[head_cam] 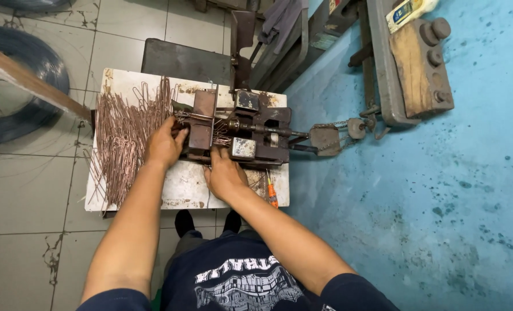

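Just wire [182,118] at left fingers [178,133]

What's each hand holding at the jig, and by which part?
Left hand grips bent copper wire by its near end at the rusty metal jig. Right hand rests at the jig's front edge; any grip there cannot be told.
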